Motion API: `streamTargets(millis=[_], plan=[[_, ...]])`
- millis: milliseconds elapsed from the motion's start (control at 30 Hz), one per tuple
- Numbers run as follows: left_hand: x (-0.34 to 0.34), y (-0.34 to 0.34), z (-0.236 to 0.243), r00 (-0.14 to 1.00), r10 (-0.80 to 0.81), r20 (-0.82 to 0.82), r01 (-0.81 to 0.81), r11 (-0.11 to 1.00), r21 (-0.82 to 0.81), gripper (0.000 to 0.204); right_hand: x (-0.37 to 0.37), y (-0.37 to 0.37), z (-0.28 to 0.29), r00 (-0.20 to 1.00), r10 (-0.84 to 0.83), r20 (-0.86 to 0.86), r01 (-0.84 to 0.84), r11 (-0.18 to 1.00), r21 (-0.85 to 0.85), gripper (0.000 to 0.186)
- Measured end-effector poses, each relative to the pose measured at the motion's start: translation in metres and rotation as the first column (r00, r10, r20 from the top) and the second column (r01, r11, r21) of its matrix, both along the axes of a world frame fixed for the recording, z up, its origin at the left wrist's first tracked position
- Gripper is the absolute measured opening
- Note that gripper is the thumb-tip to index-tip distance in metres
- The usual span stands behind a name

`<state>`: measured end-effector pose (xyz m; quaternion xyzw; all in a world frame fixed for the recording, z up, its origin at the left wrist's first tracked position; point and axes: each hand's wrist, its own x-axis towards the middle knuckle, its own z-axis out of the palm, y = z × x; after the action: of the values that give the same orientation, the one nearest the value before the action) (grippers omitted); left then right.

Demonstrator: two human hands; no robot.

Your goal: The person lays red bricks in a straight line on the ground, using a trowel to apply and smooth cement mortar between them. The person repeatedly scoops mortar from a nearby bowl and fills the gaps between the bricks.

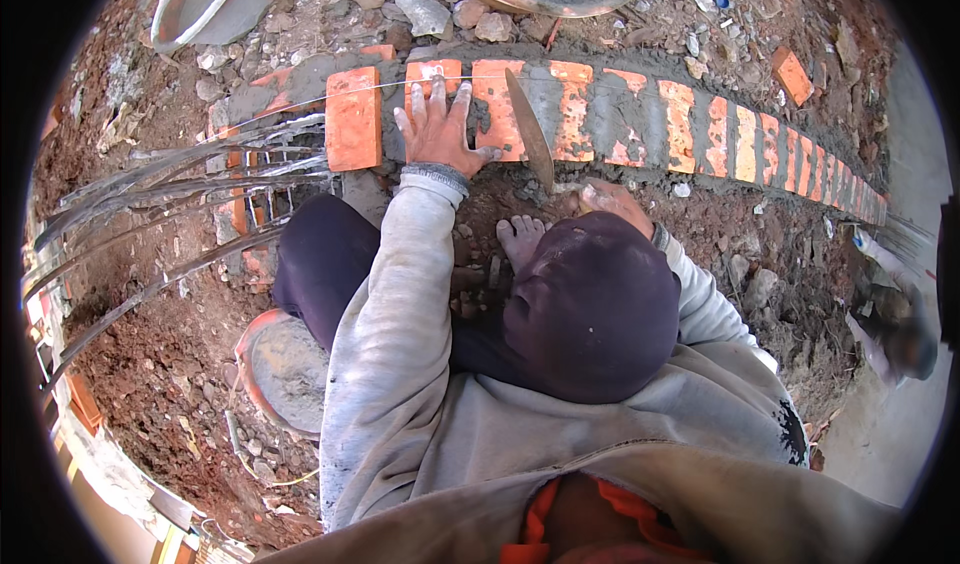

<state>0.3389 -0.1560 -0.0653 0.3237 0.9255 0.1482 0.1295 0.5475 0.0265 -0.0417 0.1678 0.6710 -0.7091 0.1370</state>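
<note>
My left hand (437, 129) lies flat with its fingers spread on an orange brick (433, 69) in a curving brick course. To its left sits another brick (352, 119), its face clean and bare of mortar. My right hand (612, 204) is closed round the handle of a pointed trowel (530, 129). The blade points away from me, over the bricks just right of my left hand. Grey mortar (540, 104) fills the gaps between bricks and smears their faces. A thin string line (285, 110) runs along the course.
Long steel bars (150, 179) jut out at the left. Pans of mortar stand at the far side (570, 9) and near my left knee (290, 374). A loose brick (792, 75) lies far right on rubble. Another person (895, 334) is at the right edge.
</note>
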Motion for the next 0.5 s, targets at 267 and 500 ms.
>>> streamTargets(millis=[267, 500], plan=[[-0.001, -0.004, -0.001, 0.999, 0.033, -0.015, -0.033, 0.999, 0.004, 0.105, -0.009, -0.001, 0.022, 0.983, -0.011, 0.183, 0.038, 0.989, -0.145, 0.033], [0.0, -0.008, -0.005, 1.0, 0.026, -0.01, -0.026, 0.999, -0.024, 0.107, -0.004, 0.0, 0.0, 0.995, 0.05, 0.082, -0.058, 0.993, 0.102, 0.034]])
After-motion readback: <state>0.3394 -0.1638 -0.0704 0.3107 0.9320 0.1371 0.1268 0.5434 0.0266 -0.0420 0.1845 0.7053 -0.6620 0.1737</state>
